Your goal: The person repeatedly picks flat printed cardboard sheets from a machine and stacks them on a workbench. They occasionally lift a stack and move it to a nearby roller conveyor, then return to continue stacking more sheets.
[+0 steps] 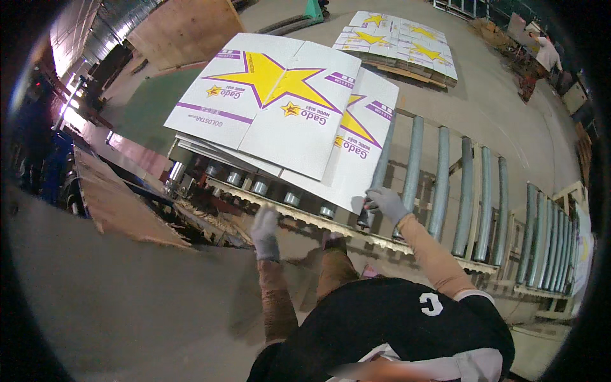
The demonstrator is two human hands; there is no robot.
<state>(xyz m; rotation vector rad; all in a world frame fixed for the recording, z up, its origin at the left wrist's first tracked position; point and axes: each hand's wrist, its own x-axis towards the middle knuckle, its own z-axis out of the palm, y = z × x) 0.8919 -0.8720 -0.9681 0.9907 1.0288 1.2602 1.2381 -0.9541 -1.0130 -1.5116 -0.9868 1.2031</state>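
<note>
A stack of flat, folded white cardboard cartons point(299, 137) with purple bands and large yellow stars lies unevenly on a roller conveyor point(439, 184). One carton point(369, 137) juts out to the right from beneath the top one. My right hand point(388, 205), in a pale glove, is beside that carton's near corner with its fingers apart; whether it touches the cardboard I cannot tell. Just below those fingers is a small dark object point(363, 218), too unclear to name. My left hand point(265, 234), also gloved, hovers by the conveyor's near edge, fingers extended and holding nothing.
Another stack of printed cartons point(398, 44) sits on a pallet at the back. A green pallet jack point(312, 14) stands beyond. A wooden board point(184, 32) leans at back left; torn brown sheeting point(127, 197) lies left. At far right, a person point(546, 57) stands near equipment.
</note>
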